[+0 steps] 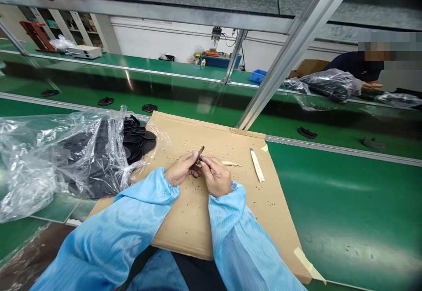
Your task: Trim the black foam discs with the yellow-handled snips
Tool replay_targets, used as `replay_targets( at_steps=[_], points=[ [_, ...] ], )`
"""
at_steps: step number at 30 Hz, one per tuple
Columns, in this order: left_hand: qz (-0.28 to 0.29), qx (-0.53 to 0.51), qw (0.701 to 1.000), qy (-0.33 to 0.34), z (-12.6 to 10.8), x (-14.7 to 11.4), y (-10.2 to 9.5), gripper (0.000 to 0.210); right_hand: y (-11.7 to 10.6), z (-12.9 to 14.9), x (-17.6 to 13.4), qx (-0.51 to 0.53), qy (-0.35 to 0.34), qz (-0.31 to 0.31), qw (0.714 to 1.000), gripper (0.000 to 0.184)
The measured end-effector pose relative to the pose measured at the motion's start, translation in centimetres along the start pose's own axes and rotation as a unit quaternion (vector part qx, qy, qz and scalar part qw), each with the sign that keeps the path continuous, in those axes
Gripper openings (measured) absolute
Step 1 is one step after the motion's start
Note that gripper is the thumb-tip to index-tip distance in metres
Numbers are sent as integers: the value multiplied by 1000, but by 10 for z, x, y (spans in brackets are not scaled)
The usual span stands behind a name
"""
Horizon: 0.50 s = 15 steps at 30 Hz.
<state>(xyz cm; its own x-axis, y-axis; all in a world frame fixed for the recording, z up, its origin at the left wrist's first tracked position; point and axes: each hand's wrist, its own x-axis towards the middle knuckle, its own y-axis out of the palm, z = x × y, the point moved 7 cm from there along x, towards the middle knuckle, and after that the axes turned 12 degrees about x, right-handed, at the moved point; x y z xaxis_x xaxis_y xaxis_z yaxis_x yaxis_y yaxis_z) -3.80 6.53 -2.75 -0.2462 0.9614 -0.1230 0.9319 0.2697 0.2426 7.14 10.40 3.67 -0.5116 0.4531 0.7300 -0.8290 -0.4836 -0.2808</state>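
Dark piece [201, 150], raised between two bare hands over a cardboard sheet [187, 229]. Green worktop [346, 203] underlies the sheet; a clear plastic bag [29, 163] lies along its left side, stacked black discs [138, 143] showing at the bag's near end. Both forearms, in blue sleeves [108, 234], reach forward and converge above the sheet. Left hand [180, 168]: thumb and fingers closed on the piece, which is tilted with its tip upward. Right hand [217, 176]: fingers curled, thumb and forefinger drawn narrow at the piece's lower part; whether they grip it or a tool cannot be told. The step in hand appears to be close work on the piece's edge, and the next move would call for a steady left hold and small right fingertip motions. A pale strip [257, 165] lies well to the right; a pale slender tool [231, 164] shows just beyond the right hand; dark specks [272, 204] dot the cardboard.
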Motion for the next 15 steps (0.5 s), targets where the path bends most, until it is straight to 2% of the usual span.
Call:
replay_targets(
  at_steps=[3,8,13,15],
  points=[
    [6,17,1000,4,0,0,3,64,-2,3,0,-15,-5,-7,1000,21],
    [-5,30,999,14,1,0,5,64,-1,0,0,-33,49,-6,998,26],
    [-73,-20,997,22,-2,2,-6,57,2,-15,-5,19,117,-37,992,30],
    [-102,-63,992,26,-4,3,-11,57,0,-23,-7,31,138,-74,987,33]
  ],
)
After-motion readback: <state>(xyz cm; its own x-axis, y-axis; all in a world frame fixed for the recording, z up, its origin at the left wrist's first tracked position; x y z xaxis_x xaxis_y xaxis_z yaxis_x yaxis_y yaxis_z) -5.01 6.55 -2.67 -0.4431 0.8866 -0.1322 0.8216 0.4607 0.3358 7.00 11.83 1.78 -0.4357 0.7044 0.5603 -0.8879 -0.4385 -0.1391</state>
